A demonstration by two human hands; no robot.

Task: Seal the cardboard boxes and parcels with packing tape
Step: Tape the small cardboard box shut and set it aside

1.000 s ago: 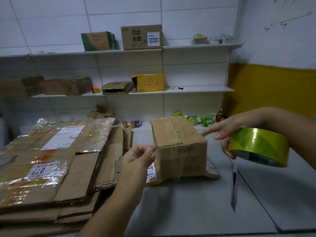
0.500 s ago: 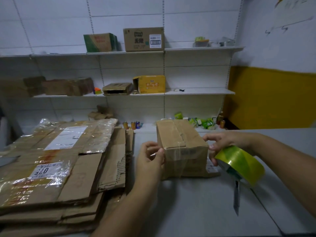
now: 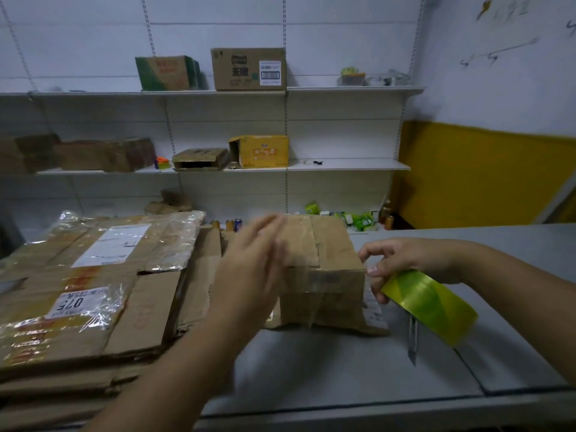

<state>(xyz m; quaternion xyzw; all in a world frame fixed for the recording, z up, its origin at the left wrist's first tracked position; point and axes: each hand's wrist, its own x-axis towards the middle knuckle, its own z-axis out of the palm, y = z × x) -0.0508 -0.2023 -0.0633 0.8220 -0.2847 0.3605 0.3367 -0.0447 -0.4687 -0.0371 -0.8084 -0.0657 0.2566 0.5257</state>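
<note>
Cardboard, brown and creased, made up the box [image 3: 327, 275] that stood near the middle of the grey counter [image 3: 343, 375], its top flaps folded shut. A clear strip [image 3: 311, 296] ran over its top edge and down the near face.

The left hand [image 3: 252, 269] was blurred. Its fingers looked straight and spread, holding nothing, and they lay over the left top edge of the box; whether they touched it could not be told. The right hand [image 3: 405, 260] was just beside the right side of the box and gripped the tape [image 3: 431, 305], a yellow-green roll that hung tilted below the curled fingers, above the counter. A thin blade-like tool [image 3: 413, 341] lay on the counter under the roll; its kind was unclear.

To the left of the box a stack [image 3: 93, 291] of flattened cartons lay on the counter, some covered in shiny film and white labels.

Behind the counter white shelves [image 3: 349, 165] ran along the wall. The top one carried a green carton [image 3: 166, 73] and, beside it, a brown carton [image 3: 247, 68] with a barcode label. The middle one held a yellow carton [image 3: 265, 151] and several brown ones. Small cans [image 3: 233, 224] and green packets [image 3: 358, 219] sat at the foot of the shelves. The wall on the right was yellow below and white above.
</note>
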